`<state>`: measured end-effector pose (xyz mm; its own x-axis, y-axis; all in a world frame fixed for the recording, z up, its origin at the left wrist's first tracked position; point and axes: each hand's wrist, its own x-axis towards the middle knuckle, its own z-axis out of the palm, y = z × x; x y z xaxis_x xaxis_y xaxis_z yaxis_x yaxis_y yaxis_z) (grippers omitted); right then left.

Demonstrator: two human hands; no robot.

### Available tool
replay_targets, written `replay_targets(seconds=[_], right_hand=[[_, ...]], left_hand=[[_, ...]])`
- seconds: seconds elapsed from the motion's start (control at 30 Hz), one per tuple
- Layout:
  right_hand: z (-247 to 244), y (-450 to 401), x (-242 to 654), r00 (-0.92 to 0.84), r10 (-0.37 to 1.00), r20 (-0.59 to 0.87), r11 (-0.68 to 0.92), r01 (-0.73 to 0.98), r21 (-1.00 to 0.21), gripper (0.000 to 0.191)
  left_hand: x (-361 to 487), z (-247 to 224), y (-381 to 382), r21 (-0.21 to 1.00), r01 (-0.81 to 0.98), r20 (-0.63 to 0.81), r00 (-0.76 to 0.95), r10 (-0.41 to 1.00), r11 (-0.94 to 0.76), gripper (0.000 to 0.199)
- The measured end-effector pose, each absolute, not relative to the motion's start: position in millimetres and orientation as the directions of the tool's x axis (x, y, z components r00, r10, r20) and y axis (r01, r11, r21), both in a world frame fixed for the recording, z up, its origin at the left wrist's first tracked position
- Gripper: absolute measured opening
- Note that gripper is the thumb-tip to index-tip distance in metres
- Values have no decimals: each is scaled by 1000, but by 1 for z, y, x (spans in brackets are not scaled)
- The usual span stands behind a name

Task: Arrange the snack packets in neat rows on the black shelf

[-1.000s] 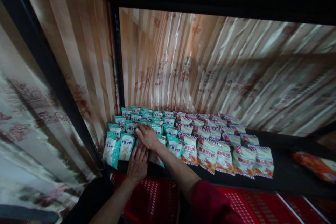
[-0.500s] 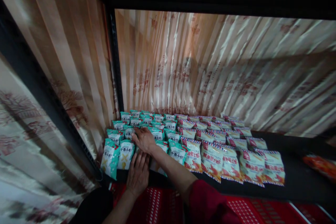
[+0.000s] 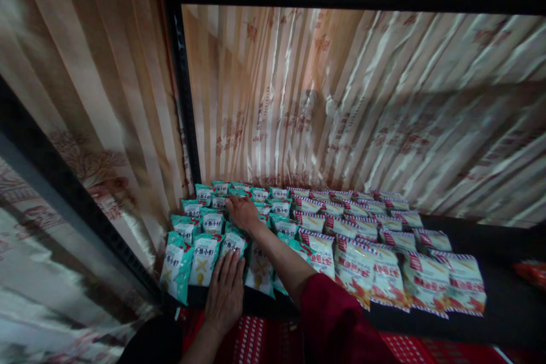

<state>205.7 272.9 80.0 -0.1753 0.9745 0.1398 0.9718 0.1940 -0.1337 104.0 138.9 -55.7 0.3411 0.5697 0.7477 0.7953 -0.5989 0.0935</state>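
Note:
Rows of small teal-and-white snack bags (image 3: 203,261) stand on a black shelf board (image 3: 200,294). My left hand (image 3: 225,290) rests with its fingers stretched flat against the front of one snack bag (image 3: 234,242) in the front row. Over the middle rows, my right hand (image 3: 243,213) reaches in above the bags, fingers loosely spread and touching their tops. Its farther fingertips are partly hidden. My right forearm crosses in front of several bags and covers parts of them.
Cream snack bags (image 3: 354,267) with striped edges fill rows to the right. A red-orange packet (image 3: 531,270) lies at the far right. A black post (image 3: 185,96) and pleated curtains (image 3: 264,96) bound the shelf. Red perforated baskets (image 3: 256,335) sit below its front edge.
My right hand has moved slightly right and farther back over the bags. The front bag at my left hand now shows more of its face. The view has shifted a little.

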Motion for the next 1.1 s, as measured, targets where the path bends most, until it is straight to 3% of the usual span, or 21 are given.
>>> replay_targets(seconds=[0.43,0.73,1.1], right_hand=[[70,286,205,-206,963,175,236,957,-171,52],[75,311,253,-23,980,198,45,994,-105,47],[56,335,266,-153,983,105,164,982,-99,40]], left_hand=[[104,-53,138,108,789,725,354,590,-605,45],[104,-53,138,73,802,713,373,593,-593,46],[104,-54,138,99,804,690,368,623,-586,49]])
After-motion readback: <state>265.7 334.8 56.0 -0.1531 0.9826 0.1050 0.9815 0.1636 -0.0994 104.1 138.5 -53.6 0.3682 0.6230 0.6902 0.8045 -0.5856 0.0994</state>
